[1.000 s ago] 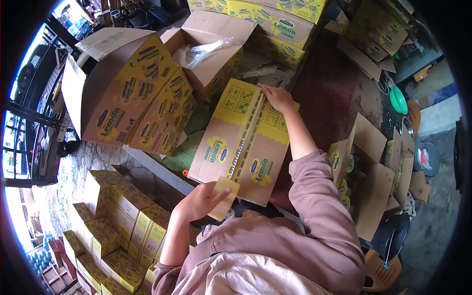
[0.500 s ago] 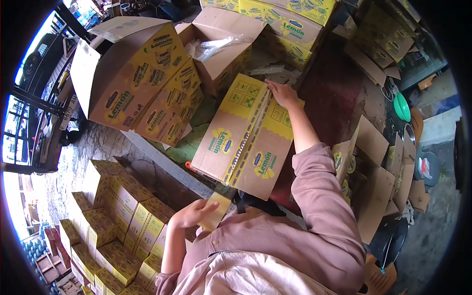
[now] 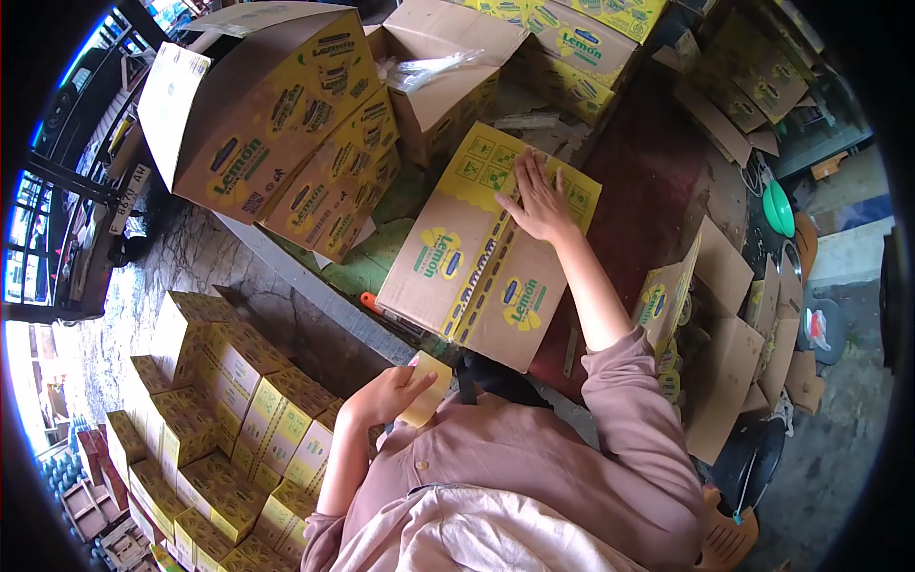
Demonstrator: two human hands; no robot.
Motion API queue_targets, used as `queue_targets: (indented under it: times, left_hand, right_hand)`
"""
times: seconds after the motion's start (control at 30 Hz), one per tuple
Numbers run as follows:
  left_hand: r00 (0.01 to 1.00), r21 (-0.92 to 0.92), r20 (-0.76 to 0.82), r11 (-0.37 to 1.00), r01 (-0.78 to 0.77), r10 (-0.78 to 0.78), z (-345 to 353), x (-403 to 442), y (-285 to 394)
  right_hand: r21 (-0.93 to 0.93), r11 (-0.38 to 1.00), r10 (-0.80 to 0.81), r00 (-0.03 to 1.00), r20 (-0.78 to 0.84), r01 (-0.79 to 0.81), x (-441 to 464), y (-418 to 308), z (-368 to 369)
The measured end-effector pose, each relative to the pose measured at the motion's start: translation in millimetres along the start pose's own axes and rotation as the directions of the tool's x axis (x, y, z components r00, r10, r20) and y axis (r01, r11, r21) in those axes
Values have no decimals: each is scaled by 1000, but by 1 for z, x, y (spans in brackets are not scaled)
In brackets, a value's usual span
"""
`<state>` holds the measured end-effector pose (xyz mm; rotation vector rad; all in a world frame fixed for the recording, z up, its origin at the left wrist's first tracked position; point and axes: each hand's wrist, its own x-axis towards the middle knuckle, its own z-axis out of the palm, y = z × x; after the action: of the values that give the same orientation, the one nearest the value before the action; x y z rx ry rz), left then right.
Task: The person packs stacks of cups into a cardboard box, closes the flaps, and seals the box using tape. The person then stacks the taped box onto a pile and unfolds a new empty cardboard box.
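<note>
In the head view, a closed cardboard carton (image 3: 410,262) with yellow print and "Lemon" lettering lies in front of me. A strip of printed tape (image 3: 481,276) runs along its top seam. My right hand (image 3: 541,205) rests flat on the carton's far part, fingers spread over the seam. Near my chest, my left hand (image 3: 386,396) is closed around a roll of yellowish tape (image 3: 426,389), apart from the carton. A small orange-ended object (image 3: 371,302) pokes out beside the carton's left edge; the rest of it is hidden.
Stacked Lemon cartons (image 3: 276,124) stand at the left, beside an open carton (image 3: 457,86) with clear plastic inside. More cartons (image 3: 581,48) are at the back. Several small boxes (image 3: 229,419) are piled lower left. An open carton (image 3: 729,381) stands at the right, near a green bowl (image 3: 779,209).
My right hand has moved from the carton's far edge onto its top, and its fingers have spread flat. My left hand with the tape roll has shifted slightly up and right.
</note>
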<state>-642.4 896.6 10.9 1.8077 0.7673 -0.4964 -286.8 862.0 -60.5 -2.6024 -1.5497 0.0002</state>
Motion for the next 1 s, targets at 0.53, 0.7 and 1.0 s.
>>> queue_targets:
  times: [0.53,0.7,1.0]
  left_hand:
    - [999,7,-12,999,-52,52,4,4,-10]
    - [998,76,24,996,52,-54,-2,-2,2]
    - [998,22,-38,998,-54,55,3,4,-10]
  right_hand:
    - [-1,977,211,973,88,-212,-13,-64,-22]
    - [59,969,245,950,-192,-238,-22,-78,11]
    - [44,974,228,948,-224,-224,-19,-80,14]
